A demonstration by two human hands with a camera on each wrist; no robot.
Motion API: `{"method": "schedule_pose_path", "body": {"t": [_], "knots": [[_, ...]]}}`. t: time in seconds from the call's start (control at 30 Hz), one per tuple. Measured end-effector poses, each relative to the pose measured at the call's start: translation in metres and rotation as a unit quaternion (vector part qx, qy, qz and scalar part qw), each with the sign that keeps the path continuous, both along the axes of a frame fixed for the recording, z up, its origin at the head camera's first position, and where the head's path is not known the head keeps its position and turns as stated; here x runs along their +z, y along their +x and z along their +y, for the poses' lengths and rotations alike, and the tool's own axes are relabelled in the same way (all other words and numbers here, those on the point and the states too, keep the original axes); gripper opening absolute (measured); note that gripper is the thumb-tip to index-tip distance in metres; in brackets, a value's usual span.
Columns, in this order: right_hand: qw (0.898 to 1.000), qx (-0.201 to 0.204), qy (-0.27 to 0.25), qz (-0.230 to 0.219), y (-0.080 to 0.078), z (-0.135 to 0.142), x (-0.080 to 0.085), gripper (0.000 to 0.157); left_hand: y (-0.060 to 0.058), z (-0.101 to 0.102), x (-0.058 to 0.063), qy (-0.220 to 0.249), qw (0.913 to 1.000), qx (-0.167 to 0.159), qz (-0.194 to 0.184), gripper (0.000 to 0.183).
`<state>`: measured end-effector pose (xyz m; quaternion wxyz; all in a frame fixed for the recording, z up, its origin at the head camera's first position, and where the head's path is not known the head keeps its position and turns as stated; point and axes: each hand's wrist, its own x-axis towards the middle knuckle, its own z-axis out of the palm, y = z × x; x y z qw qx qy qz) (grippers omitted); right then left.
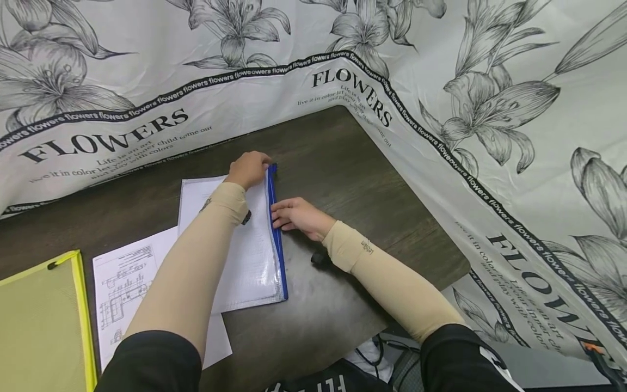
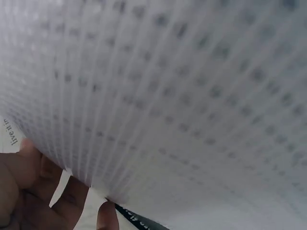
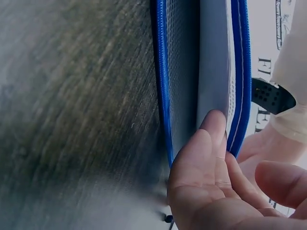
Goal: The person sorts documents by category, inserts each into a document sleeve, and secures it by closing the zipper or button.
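Observation:
A clear mesh zip pouch (image 1: 250, 256) with a blue zip edge (image 3: 242, 72) lies on the dark table. White papers (image 3: 213, 62) sit inside it, and in the right wrist view its zip side gapes open. My left hand (image 1: 249, 170) grips the pouch's far corner by the zip; in the left wrist view its fingers (image 2: 72, 199) are at the pouch's edge, partly hidden. At the middle of the opening is my right hand (image 1: 302, 216). Its fingers (image 3: 213, 129) reach into the gap and touch the paper edge, while the thumb stays apart outside.
Left of the pouch, partly under it and my left arm, lies a printed drawing sheet (image 1: 127, 283). A yellow zip pouch (image 1: 44, 326) lies at the far left. Flower-print cloth (image 1: 274, 87) hangs along the back and right edges of the table (image 1: 343, 163).

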<state>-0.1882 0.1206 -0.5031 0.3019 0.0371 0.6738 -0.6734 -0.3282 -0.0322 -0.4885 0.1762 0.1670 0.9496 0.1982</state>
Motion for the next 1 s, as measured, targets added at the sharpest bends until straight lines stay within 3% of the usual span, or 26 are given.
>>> {"method": "schedule_pose_path", "body": {"t": [0.3, 0.6, 0.87, 0.93, 1.0], "knots": [[0.999, 0.019, 0.033, 0.027, -0.008, 0.001, 0.005, 0.035, -0.007, -0.013, 0.005, 0.065, 0.9976, -0.021, 0.012, 0.026], [0.989, -0.027, 0.118, 0.089, -0.045, 0.002, 0.029, 0.035, -0.009, -0.017, 0.009, 0.095, 0.9954, -0.007, 0.007, 0.021], [0.953, -0.029, 0.236, 0.188, -0.086, -0.01, 0.027, 0.035, -0.008, -0.021, 0.003, 0.108, 0.9941, 0.0, -0.01, 0.022], [0.936, -0.011, 0.281, 0.211, -0.094, -0.013, 0.023, 0.037, -0.007, -0.022, 0.004, 0.112, 0.9937, -0.001, -0.009, 0.022], [0.911, 0.014, 0.337, 0.236, -0.1, -0.016, 0.019, 0.04, -0.006, -0.023, 0.005, 0.113, 0.9936, 0.0, -0.006, 0.021]]}}
